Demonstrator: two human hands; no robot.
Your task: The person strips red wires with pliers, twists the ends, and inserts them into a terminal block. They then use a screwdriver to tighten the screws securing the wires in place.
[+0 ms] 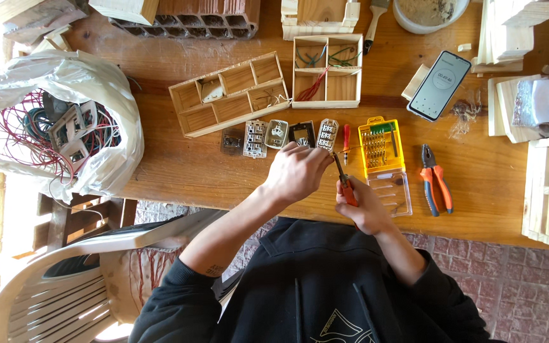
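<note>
Beside hands, pliers, bit case

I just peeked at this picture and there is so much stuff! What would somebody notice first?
Probably the two hands in the middle: the right hand holds an orange-handled screwdriver against a small part under the left hand. Next, the big white bag stuffed with red wires at the left edge of the wooden table. The bright yellow bit case and orange pliers lie to the right.
</note>
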